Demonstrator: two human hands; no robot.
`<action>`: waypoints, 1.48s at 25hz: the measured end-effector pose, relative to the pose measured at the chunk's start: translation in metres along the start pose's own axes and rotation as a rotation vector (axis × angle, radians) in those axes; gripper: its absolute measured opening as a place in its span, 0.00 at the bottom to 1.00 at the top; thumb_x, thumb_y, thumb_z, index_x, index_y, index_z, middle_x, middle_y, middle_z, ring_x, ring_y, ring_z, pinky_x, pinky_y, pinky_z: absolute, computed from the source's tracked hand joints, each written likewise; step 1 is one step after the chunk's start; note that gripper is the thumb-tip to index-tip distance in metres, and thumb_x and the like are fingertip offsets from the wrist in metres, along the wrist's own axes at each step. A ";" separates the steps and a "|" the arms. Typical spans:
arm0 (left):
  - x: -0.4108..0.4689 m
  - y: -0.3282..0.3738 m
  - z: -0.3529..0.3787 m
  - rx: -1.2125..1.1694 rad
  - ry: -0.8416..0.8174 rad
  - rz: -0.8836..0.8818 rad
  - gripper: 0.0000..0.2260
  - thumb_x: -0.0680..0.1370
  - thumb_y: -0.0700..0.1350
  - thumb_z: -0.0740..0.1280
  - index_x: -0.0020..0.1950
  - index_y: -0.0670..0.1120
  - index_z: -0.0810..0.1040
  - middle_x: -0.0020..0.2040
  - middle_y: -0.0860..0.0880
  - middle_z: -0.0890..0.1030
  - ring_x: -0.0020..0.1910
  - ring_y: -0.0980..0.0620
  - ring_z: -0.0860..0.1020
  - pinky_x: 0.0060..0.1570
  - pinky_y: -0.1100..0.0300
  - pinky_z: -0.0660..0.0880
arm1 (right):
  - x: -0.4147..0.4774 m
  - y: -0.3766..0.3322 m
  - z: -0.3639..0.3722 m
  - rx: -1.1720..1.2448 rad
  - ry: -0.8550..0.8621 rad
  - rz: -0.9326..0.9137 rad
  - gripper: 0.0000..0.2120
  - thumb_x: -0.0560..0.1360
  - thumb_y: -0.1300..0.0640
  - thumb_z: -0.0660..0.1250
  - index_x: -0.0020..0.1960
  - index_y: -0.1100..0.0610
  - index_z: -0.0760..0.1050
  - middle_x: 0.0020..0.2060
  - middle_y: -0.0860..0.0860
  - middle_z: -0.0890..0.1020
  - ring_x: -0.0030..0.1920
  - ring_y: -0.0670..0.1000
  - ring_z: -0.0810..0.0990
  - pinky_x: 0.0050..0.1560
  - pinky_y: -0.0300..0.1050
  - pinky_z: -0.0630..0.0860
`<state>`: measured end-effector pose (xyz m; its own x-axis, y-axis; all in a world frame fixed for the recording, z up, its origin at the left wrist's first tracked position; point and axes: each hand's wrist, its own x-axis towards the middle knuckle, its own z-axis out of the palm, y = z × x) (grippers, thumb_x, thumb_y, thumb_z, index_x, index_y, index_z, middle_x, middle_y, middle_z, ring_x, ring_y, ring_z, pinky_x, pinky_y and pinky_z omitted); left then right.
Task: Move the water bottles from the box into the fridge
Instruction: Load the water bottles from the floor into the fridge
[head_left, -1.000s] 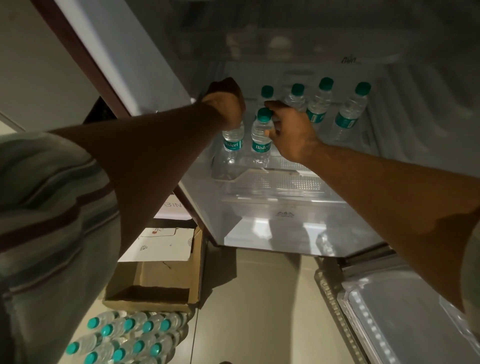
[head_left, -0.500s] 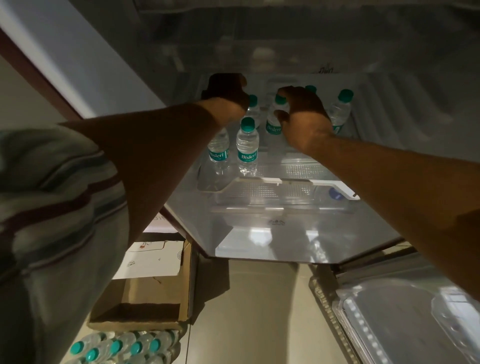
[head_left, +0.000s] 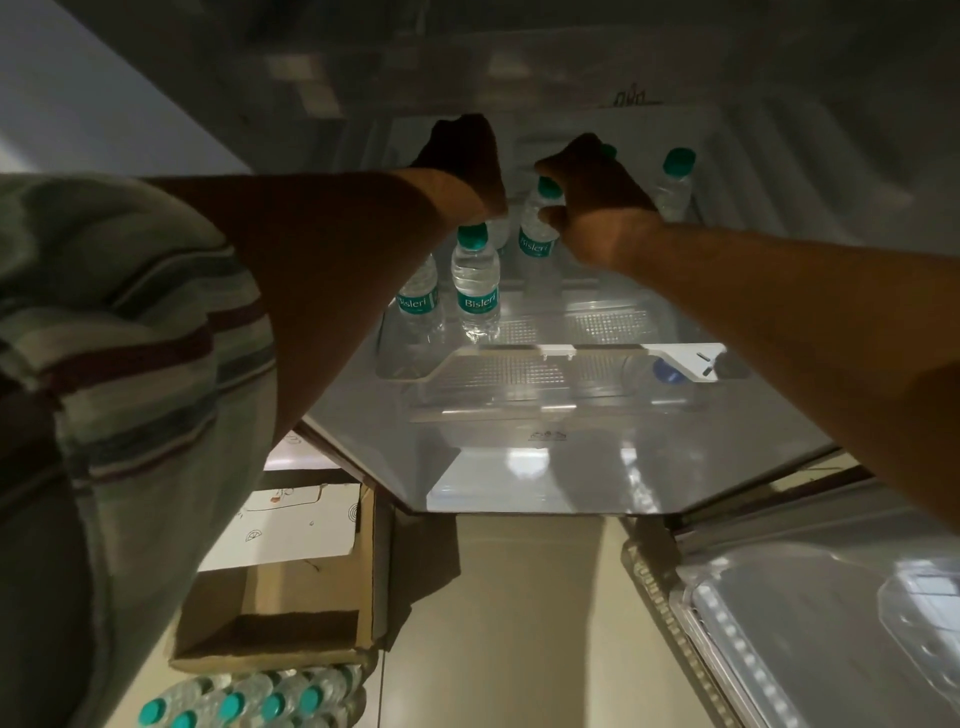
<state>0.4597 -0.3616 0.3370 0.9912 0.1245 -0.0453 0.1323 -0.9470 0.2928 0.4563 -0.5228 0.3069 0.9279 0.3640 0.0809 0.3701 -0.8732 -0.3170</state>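
Both arms were stretched deep into the fridge (head_left: 779, 130), toward twelve o'clock of the view. The right hand (head_left: 597, 213) pinched the held bottle (head_left: 534, 244) near its top, thumb at the shoulder and fingers over the green cap. The bottle was upright over the shelf (head_left: 597, 325), though whether its base was touching could not be told. The left hand (head_left: 462, 161), at ten o'clock of the right, lay in shadow with its back to the camera. Its grip looked curled, but whether it closed on anything could not be told.

The front bottles (head_left: 475, 291) stood side by side at seven o'clock of the held bottle, and a back bottle (head_left: 674, 182) stood at two o'clock of the right hand. At seven o'clock of the view the box (head_left: 291, 597) sat open on the floor (head_left: 519, 597), the packed bottles (head_left: 244, 701) just beside it at six o'clock.

The step in hand seemed to be setting a bottle into the back row. The next move probably called for seating it upright and loosening the grip without toppling its neighbours. Both arms would then have to draw back past the front bottles and go down toward seven o'clock for more.
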 end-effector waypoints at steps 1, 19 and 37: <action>-0.002 0.002 0.000 -0.004 -0.006 0.009 0.26 0.71 0.47 0.81 0.65 0.42 0.77 0.60 0.43 0.81 0.58 0.45 0.81 0.47 0.61 0.74 | 0.000 0.000 0.001 -0.028 0.000 0.017 0.23 0.81 0.59 0.67 0.75 0.54 0.68 0.71 0.59 0.66 0.68 0.60 0.71 0.67 0.50 0.70; -0.039 0.031 -0.002 0.167 -0.021 0.212 0.14 0.79 0.39 0.70 0.65 0.46 0.77 0.61 0.45 0.79 0.65 0.41 0.74 0.68 0.45 0.63 | -0.068 0.030 -0.001 0.018 0.187 0.146 0.15 0.77 0.69 0.67 0.61 0.57 0.78 0.53 0.54 0.81 0.46 0.48 0.74 0.50 0.39 0.71; -0.063 0.020 0.009 0.219 -0.047 0.258 0.17 0.78 0.40 0.71 0.66 0.49 0.76 0.64 0.45 0.78 0.64 0.42 0.74 0.65 0.47 0.64 | -0.059 0.011 0.016 0.249 0.173 0.163 0.19 0.77 0.66 0.71 0.66 0.54 0.76 0.58 0.52 0.81 0.54 0.50 0.79 0.56 0.36 0.70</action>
<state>0.3999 -0.3909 0.3371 0.9898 -0.1364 -0.0421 -0.1323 -0.9873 0.0885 0.4050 -0.5486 0.2832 0.9756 0.1476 0.1625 0.2142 -0.8019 -0.5578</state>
